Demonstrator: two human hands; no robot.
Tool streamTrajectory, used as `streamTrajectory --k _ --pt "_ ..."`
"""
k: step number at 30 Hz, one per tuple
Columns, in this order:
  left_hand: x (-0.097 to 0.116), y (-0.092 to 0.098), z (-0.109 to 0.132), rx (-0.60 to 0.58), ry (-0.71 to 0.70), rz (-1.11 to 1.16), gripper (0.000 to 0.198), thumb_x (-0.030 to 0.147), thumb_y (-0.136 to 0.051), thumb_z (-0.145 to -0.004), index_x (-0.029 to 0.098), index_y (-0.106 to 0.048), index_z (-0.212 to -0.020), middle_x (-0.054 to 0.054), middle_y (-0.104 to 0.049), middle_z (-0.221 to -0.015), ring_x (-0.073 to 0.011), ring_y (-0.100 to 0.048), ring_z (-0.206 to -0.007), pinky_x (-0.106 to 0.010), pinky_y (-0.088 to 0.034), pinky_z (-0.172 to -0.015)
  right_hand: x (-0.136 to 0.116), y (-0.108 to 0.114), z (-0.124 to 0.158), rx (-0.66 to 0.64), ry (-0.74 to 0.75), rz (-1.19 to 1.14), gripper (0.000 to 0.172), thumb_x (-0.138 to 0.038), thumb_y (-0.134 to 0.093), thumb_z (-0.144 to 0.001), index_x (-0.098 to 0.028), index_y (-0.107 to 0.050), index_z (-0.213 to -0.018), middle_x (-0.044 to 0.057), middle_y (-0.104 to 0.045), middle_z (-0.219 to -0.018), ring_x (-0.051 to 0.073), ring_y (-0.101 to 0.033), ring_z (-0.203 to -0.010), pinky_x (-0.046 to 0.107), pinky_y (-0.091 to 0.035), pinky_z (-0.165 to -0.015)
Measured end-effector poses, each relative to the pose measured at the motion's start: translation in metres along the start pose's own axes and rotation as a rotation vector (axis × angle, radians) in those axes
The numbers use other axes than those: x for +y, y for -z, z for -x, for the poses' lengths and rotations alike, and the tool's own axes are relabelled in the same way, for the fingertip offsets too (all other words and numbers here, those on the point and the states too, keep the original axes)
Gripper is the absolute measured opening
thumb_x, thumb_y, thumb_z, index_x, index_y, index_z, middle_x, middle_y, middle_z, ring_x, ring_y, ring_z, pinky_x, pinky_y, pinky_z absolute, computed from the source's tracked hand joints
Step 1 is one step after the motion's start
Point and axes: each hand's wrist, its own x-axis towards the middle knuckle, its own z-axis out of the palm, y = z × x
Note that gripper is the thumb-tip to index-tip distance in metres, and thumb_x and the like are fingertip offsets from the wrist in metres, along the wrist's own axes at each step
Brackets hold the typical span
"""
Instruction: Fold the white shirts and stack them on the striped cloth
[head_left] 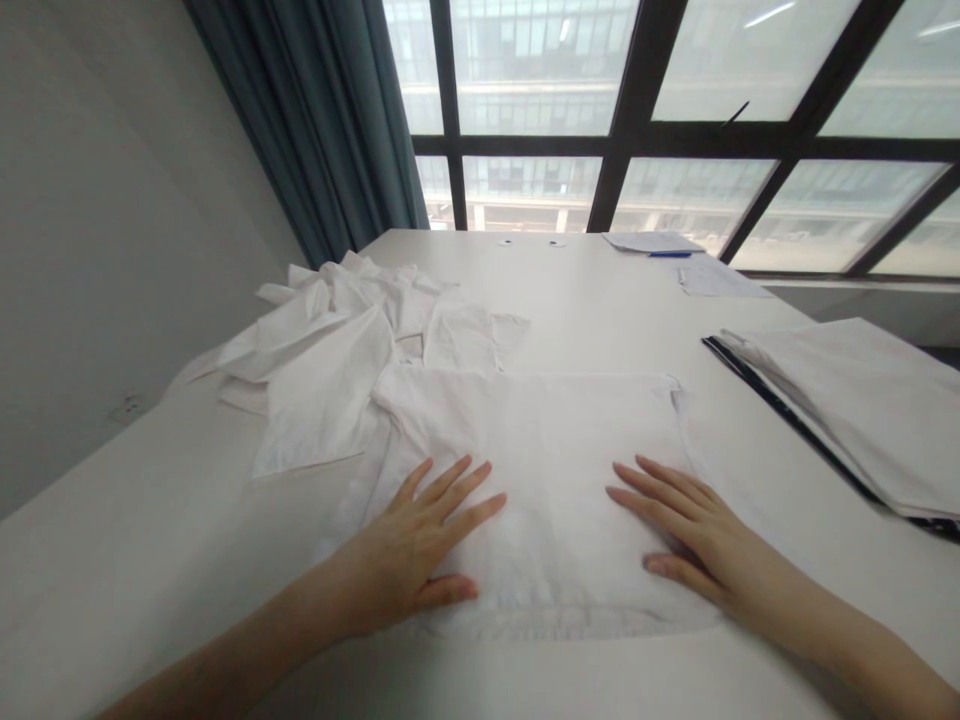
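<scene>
A white cloth piece (555, 480) lies spread out on the white table (585, 310) in front of me, roughly rectangular, with a seam along its near edge. On its left part rests my left hand (420, 545), fingers spread and holding nothing. My right hand (682, 525) lies on the right part of the same cloth, its fingers stretched out towards the middle. Some creases run across the cloth's upper left corner. Whether it is a whole garment or a bag, I cannot tell.
A crumpled heap of white cloth (322, 350) touches the spread cloth at the far left. To the right lies a folded white cloth stack (862, 400) on something black. Papers (652, 242) and a blue pen (670, 254) sit near the window; a dark curtain (322, 120) hangs left.
</scene>
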Motion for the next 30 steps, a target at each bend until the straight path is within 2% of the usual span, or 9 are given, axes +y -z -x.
streamTrajectory --k 4,10,14,17,19,22,24,27,30 --pt "0.003 0.001 0.003 -0.028 -0.006 -0.011 0.074 0.064 -0.043 -0.092 0.03 -0.02 -0.154 -0.01 -0.022 -0.16 -0.0325 -0.016 -0.148 -0.056 -0.015 -0.116 0.001 -0.003 0.005 -0.079 0.01 0.015 0.066 -0.054 -0.053 -0.092 -0.04 -0.027 -0.151 0.003 -0.025 -0.159 0.034 -0.024 -0.144 0.061 -0.034 -0.108" --pt "0.0 -0.003 0.006 0.015 -0.038 -0.068 0.083 0.071 -0.04 -0.087 0.027 -0.019 -0.154 -0.011 -0.029 -0.158 -0.031 -0.02 -0.146 -0.053 -0.013 -0.117 0.0 0.002 0.008 -0.116 0.024 -0.003 0.067 -0.055 -0.053 -0.091 -0.04 -0.027 -0.151 0.003 -0.025 -0.158 0.034 -0.025 -0.144 0.058 -0.035 -0.109" --pt "-0.007 0.005 -0.01 0.132 -0.025 -0.139 0.065 0.057 -0.037 -0.097 0.022 -0.028 -0.151 -0.011 -0.043 -0.15 -0.0249 -0.034 -0.14 -0.047 -0.011 -0.118 -0.004 0.024 -0.007 -0.108 0.056 0.009 0.049 -0.048 -0.052 -0.094 -0.036 -0.049 -0.142 0.004 -0.049 -0.146 0.031 -0.046 -0.133 0.053 -0.04 -0.107" --pt "-0.017 0.015 -0.038 0.205 -0.013 -0.21 0.056 0.049 -0.034 -0.101 0.018 -0.036 -0.147 -0.013 -0.045 -0.148 -0.0248 -0.035 -0.139 -0.047 -0.012 -0.117 -0.004 0.037 -0.035 -0.028 0.046 0.029 0.032 -0.036 -0.043 -0.099 -0.028 -0.068 -0.119 0.005 -0.072 -0.116 0.026 -0.067 -0.107 0.049 -0.046 -0.1" --pt "-0.025 0.018 -0.061 0.238 0.028 -0.248 0.055 0.049 -0.034 -0.101 0.016 -0.039 -0.145 -0.015 -0.043 -0.149 -0.0264 -0.033 -0.141 -0.048 -0.014 -0.117 0.0 0.037 -0.059 0.042 0.04 0.005 0.033 -0.029 -0.039 -0.1 -0.024 -0.071 -0.109 0.006 -0.075 -0.104 0.024 -0.069 -0.097 0.045 -0.051 -0.094" --pt "-0.037 0.014 -0.09 0.242 0.094 -0.276 0.057 0.05 -0.036 -0.1 0.016 -0.039 -0.145 -0.017 -0.037 -0.153 -0.0279 -0.028 -0.144 -0.049 -0.016 -0.116 0.012 0.022 -0.091 0.182 0.094 -0.05 0.032 -0.024 -0.041 -0.098 -0.022 -0.067 -0.115 0.007 -0.07 -0.119 0.023 -0.063 -0.113 0.042 -0.049 -0.099" --pt "-0.044 0.006 -0.1 0.207 0.126 -0.261 0.058 0.051 -0.038 -0.099 0.017 -0.038 -0.146 -0.016 -0.033 -0.155 -0.0282 -0.026 -0.145 -0.049 -0.017 -0.116 0.02 0.008 -0.105 0.214 0.076 -0.028 0.035 -0.028 -0.043 -0.097 -0.021 -0.062 -0.126 0.009 -0.061 -0.133 0.025 -0.052 -0.127 0.045 -0.043 -0.106" --pt "-0.055 -0.004 -0.102 0.149 0.153 -0.214 0.057 0.051 -0.036 -0.1 0.024 -0.034 -0.149 -0.013 -0.027 -0.158 -0.0264 -0.024 -0.146 -0.048 -0.019 -0.116 0.031 -0.007 -0.11 0.155 -0.006 0.047 0.045 -0.038 -0.039 -0.099 -0.022 -0.051 -0.139 0.009 -0.047 -0.148 0.027 -0.038 -0.139 0.051 -0.035 -0.111" --pt "-0.064 -0.007 -0.094 0.123 0.18 -0.201 0.055 0.051 -0.035 -0.1 0.03 -0.03 -0.151 -0.009 -0.024 -0.16 -0.025 -0.022 -0.147 -0.048 -0.018 -0.117 0.045 -0.012 -0.098 0.11 -0.12 0.111 0.049 -0.045 -0.032 -0.1 -0.028 -0.044 -0.144 0.005 -0.04 -0.153 0.028 -0.033 -0.142 0.055 -0.031 -0.111"
